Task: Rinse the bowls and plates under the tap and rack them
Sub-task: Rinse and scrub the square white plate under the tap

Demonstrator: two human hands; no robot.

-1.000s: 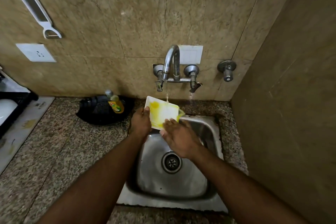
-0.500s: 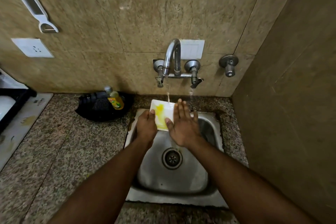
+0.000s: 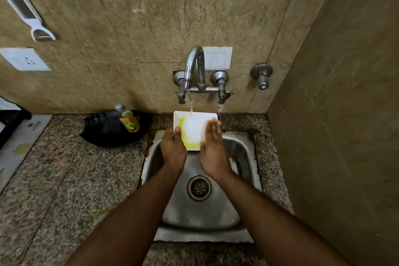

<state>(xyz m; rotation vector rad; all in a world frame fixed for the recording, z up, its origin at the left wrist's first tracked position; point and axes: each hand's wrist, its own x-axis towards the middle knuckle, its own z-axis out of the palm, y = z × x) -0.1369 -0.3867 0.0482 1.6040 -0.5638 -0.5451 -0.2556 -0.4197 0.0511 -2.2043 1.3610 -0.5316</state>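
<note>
A square white plate (image 3: 193,128) with yellow residue along its left and front edges is held over the steel sink (image 3: 244,151), under the stream from the tap (image 3: 194,67). My left hand (image 3: 173,150) grips the plate's left edge, thumb on top. My right hand (image 3: 212,153) lies with straight fingers against the plate's right side. Water lands near the plate's far middle.
A black pan (image 3: 108,130) with a dish-soap bottle (image 3: 127,120) in it sits on the granite counter (image 3: 64,179) left of the sink. A black rack (image 3: 9,123) shows at the far left edge. A wall stands close on the right.
My right hand slid from the plate's middle to its right side, uncovering the surface. Much of the yellow stain in the middle has washed off. The plate now lies flatter under the stream.
</note>
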